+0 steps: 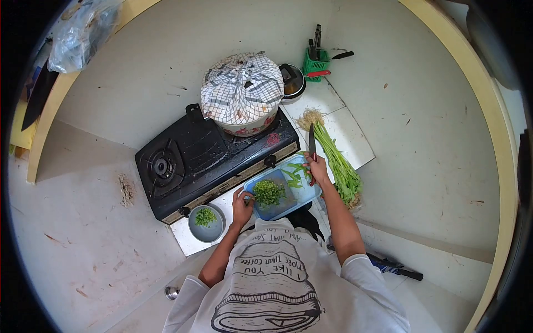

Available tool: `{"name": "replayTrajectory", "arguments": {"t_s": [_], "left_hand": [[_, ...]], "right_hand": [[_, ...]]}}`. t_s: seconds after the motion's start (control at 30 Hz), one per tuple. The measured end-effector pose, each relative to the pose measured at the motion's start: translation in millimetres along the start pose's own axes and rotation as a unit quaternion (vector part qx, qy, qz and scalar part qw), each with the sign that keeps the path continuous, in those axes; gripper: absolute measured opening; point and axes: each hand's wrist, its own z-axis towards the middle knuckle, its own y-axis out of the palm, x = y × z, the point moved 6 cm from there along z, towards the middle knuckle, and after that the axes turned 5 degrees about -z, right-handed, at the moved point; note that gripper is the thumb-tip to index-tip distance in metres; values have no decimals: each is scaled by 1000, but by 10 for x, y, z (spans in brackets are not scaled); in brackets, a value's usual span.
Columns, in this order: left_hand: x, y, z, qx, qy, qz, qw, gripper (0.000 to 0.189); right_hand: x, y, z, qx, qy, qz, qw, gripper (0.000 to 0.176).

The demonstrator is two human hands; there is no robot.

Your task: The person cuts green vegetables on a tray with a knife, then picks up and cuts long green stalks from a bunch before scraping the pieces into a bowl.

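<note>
My right hand (317, 169) grips a knife (312, 139) by its reddish handle, with the dark blade pointing away from me. Below it is a light blue tray (306, 195) at the counter's front edge. Chopped greens (269, 192) are heaped in the tray's left half, and a few longer green pieces (293, 176) lie on its right. At the tray's left rim my left hand (242, 206) is closed, its fingers curled against the edge. A round grey bowl (206, 237) with a little chopped green in it stands left of that hand.
Behind the tray is a black gas stove (194, 150), bearing a large pot (250, 129) covered with a checked cloth (241, 89). A bundle of leafy greens (336, 158) with roots lies to the right. Farther back are a lidded pan (292, 83) and a green utensil basket (316, 67).
</note>
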Motion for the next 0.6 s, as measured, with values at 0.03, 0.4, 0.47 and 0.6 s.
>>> {"name": "replayTrajectory", "arguments": {"t_s": [0.03, 0.4, 0.47, 0.6], "left_hand": [[-3, -6, 5, -5, -10, -7, 1000, 14], [-70, -4, 3, -1, -21, -41, 999, 15], [-52, -49, -13, 2, -20, -24, 1000, 15], [-94, -135, -94, 31, -15, -17, 999, 15]], "right_hand": [[-24, -22, -70, 7, -9, -4, 1000, 29], [61, -133, -509, -38, -12, -191, 981, 25], [42, -187, -616, 0, -25, -123, 992, 24], [411, -391, -682, 97, -71, -108, 987, 24]]}}
